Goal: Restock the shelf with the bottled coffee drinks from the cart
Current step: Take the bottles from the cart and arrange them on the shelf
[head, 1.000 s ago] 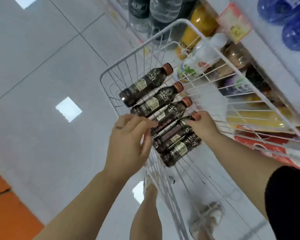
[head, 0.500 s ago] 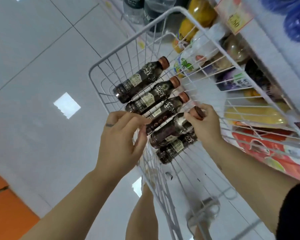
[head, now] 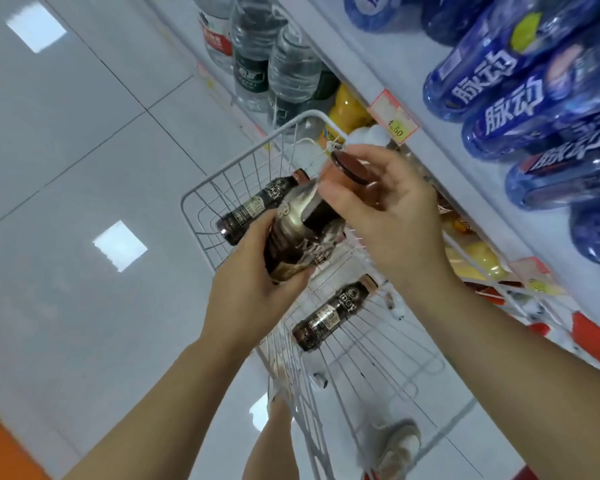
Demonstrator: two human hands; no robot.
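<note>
A dark coffee bottle point(head: 297, 233) with a brown cap is lifted above the white wire cart point(head: 201, 192). My right hand point(head: 392, 216) grips it at the cap and neck. My left hand point(head: 253, 282) grips its lower body. Two more coffee bottles show in the cart: one point(head: 257, 206) lying at the far end, another point(head: 333, 313) lying nearer me. My hands and the lifted bottle hide the cart's middle.
The shelf point(head: 413, 98) runs along the right, with blue drink bottles point(head: 520, 109) on top, water bottles point(head: 284, 64) farther off and yellow drinks point(head: 347, 109) on the lower level. Price tag point(head: 394, 117) on the shelf edge. My feet and white tiled floor point(head: 84, 168) lie below.
My right hand lifted one coffee bottle out of the row in the cart. My left hand left the cart rim and took hold of the bottle's body. The camera tilted up toward the shelf.
</note>
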